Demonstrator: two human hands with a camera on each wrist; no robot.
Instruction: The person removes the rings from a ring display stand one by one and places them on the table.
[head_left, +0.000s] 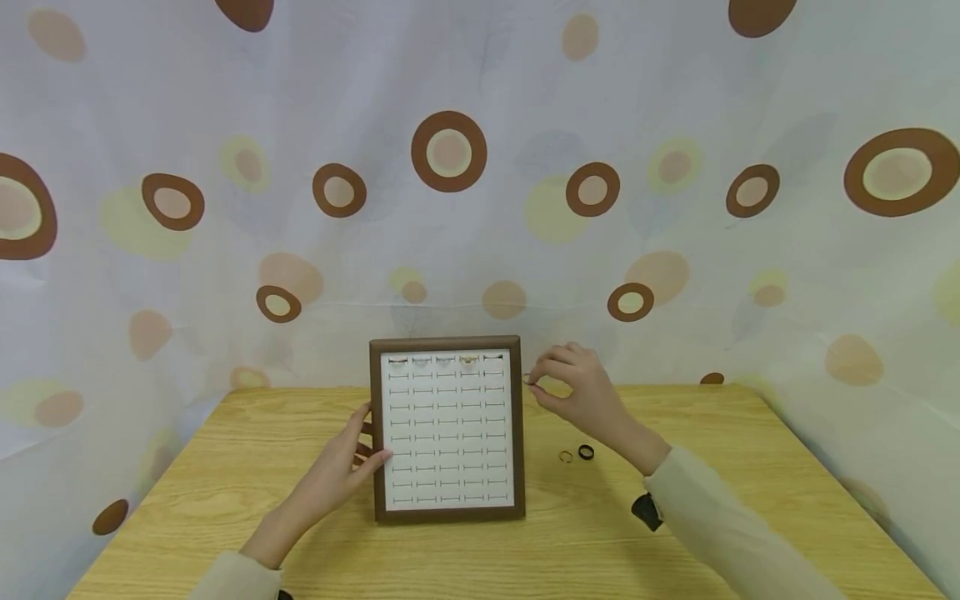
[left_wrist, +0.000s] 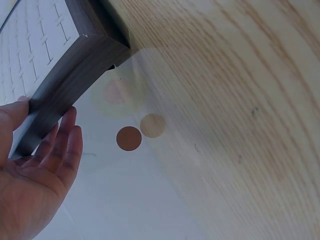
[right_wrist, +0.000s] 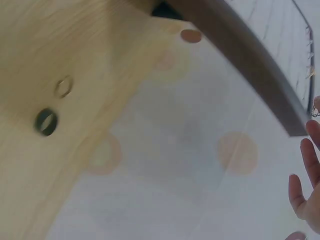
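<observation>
A ring display board (head_left: 447, 433) with a brown wooden frame and a white slotted panel stands upright on the table. Several rings (head_left: 444, 361) sit in its top row of slots. My left hand (head_left: 341, 467) grips the board's left side, thumb on the front and fingers behind the frame (left_wrist: 65, 75). Beside the upper right corner, my right hand (head_left: 577, 390) pinches a small ring (head_left: 527, 379) between thumb and forefinger. In the right wrist view that ring (right_wrist: 315, 113) shows a chain-like pattern, partly hidden by the fingers.
On the table (head_left: 675, 433) to the right of the board lie a thin gold-coloured ring (head_left: 566, 457) and a wider black ring (head_left: 586, 452). A patterned curtain (head_left: 480, 233) hangs behind the table's far edge. A black wrist strap piece (head_left: 647, 512) hangs at the right sleeve.
</observation>
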